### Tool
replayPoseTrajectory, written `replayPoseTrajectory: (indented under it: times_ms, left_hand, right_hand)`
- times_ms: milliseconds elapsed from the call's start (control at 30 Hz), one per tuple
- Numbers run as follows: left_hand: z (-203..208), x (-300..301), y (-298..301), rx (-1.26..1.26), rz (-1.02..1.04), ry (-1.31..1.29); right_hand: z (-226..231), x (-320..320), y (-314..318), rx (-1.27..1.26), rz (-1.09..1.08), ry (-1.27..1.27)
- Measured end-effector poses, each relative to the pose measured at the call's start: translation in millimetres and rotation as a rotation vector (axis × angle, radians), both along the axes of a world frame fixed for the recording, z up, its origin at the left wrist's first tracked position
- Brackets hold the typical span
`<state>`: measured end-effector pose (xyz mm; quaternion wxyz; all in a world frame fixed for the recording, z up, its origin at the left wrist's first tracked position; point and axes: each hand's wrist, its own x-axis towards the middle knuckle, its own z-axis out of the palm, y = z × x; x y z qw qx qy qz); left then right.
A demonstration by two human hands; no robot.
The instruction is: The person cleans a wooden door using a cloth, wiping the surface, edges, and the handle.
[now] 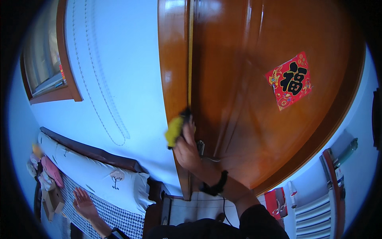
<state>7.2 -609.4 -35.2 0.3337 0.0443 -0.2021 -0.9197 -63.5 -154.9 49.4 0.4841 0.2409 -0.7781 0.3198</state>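
Big glossy brown door (pixel 227 79) fills the rt side, tall door frame (pixel 174 59) down its L edge. Checked bedding (pixel 129 213) lower L, red paper sq (pixel 274 76) up on the door. Hands next: L hand (pixel 84 206) low over the bedding, fingers stretched out; R hand (pixel 187 151) up at the frame, fingers bent round a yellow-&-black pad (pixel 173 131). Pad's bright yellow mid, blk up top, dk lower tip, blurred; cloth or sponge, can't tell. It's over the frame's wall-side edge.
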Motion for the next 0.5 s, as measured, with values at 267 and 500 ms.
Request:
replayPoseTrajectory:
  times_ms: [267,500]
  left_hand:
    - [-4.3,22.2,-11.0,0.008,0.066,-0.057]
    - [-5.4,28.5,-14.4,0.045,0.108,-0.122]
  right_hand:
    - [1.8,-17.6,10.2,0.472,-0.517,0.261]
    - [-97.2,17.8,54.2,0.975,-0.260,-0.159]
